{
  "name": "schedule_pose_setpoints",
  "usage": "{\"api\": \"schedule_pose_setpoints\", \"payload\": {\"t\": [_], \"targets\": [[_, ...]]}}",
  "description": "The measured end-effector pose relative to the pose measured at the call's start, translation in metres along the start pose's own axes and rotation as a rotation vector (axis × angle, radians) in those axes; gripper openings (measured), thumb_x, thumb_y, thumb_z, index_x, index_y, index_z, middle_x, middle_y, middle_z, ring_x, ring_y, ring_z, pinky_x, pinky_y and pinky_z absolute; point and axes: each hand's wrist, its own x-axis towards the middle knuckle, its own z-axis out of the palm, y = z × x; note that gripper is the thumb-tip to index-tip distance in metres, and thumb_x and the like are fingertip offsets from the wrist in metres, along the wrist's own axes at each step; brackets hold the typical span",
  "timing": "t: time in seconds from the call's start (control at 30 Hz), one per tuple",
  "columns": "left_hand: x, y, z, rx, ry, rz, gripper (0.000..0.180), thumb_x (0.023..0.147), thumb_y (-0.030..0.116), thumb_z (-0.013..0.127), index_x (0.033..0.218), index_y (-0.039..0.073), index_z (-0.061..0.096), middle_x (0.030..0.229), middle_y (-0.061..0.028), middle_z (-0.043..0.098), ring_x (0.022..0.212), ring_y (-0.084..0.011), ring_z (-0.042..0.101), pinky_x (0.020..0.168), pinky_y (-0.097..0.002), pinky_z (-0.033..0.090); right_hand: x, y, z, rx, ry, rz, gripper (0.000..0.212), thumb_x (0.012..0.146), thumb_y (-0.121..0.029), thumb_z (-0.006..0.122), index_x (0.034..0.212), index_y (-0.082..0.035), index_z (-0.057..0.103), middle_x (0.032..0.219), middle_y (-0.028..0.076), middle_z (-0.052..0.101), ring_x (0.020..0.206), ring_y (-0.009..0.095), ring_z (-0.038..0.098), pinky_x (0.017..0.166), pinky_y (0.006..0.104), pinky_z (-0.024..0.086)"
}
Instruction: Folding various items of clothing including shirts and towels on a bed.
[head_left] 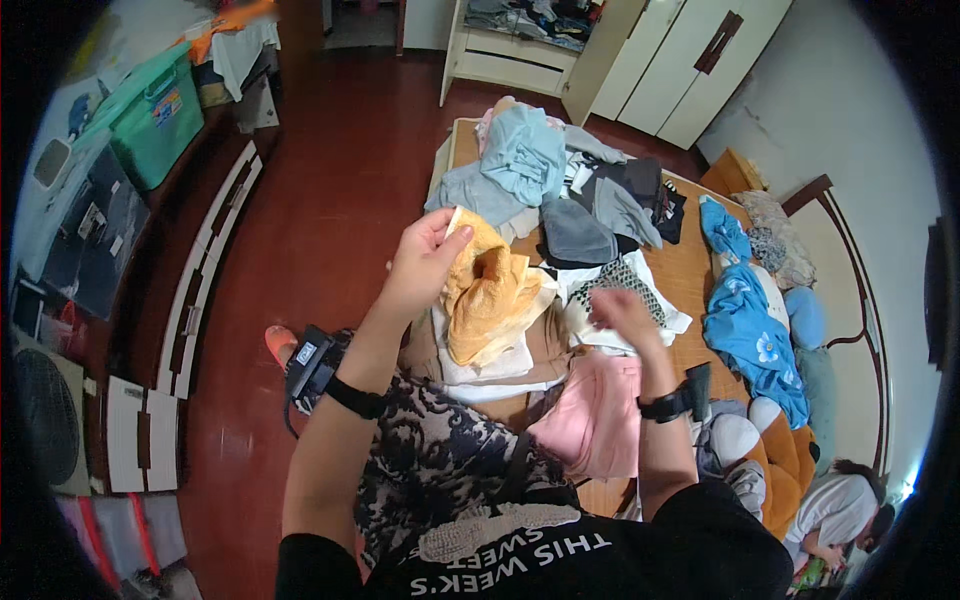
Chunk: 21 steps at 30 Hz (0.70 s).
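My left hand [425, 262] pinches the top corner of a yellow towel [482, 310], which hangs in loose folds. Beneath the towel lies a pile of folded white and brown clothes [545, 345]. To the right, my right hand [622, 312] is apart from the towel, in front of a white garment and a green-and-white patterned cloth [640, 285]. Motion blurs its fingers, so their pose is unclear. A folded pink garment [600, 415] is below that hand, close to my lap.
A heap of blue and grey clothes [520, 155] covers the far end of the bed. Blue printed fabric [755, 330] and pillows line the right side near the headboard [850, 290]. Another person [835, 510] is at lower right. A green bin [155, 115] stands at left.
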Motion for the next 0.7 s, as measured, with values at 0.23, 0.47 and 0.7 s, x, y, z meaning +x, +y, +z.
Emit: {"api": "schedule_pose_setpoints", "payload": {"t": [0.23, 0.47, 0.7], "targets": [[-0.016, 0.008, -0.004, -0.070, 0.143, 0.030, 0.018, 0.093, 0.009, 0.050, 0.105, -0.004, 0.053, 0.095, -0.0065, 0.063, 0.082, -0.0083, 0.059, 0.072, -0.0222, 0.048, -0.037, 0.022, 0.132, 0.722, -0.441, 0.329, 0.037, 0.091, -0.036, 0.055, 0.110, -0.005, 0.056, 0.096, 0.008, 0.064, 0.080, 0.014, 0.063, 0.070, 0.0265, 0.052], [-0.016, 0.020, 0.000, -0.047, 0.163, 0.050, 0.020, 0.093, 0.012, 0.051, 0.108, -0.001, 0.054, 0.097, -0.0050, 0.063, 0.086, -0.0089, 0.060, 0.078, -0.0231, 0.047, -0.006, 0.017, 0.130, 0.806, -0.389, 0.205, 0.015, 0.083, -0.014, 0.065, 0.092, -0.003, 0.059, 0.084, 0.003, 0.063, 0.074, 0.014, 0.061, 0.066, 0.0250, 0.052], [0.005, 0.080, -0.023, 0.077, 0.378, 0.264, 0.016, 0.092, 0.009, 0.052, 0.103, -0.001, 0.058, 0.093, -0.0075, 0.066, 0.081, -0.0110, 0.062, 0.073, -0.0235, 0.050, 0.035, -0.046, -0.033, 0.887, 0.124, -0.429, 0.027, 0.093, -0.026, 0.049, 0.105, -0.004, 0.059, 0.105, 0.007, 0.063, 0.096, 0.019, 0.060, 0.086, 0.0341, 0.045]]}}
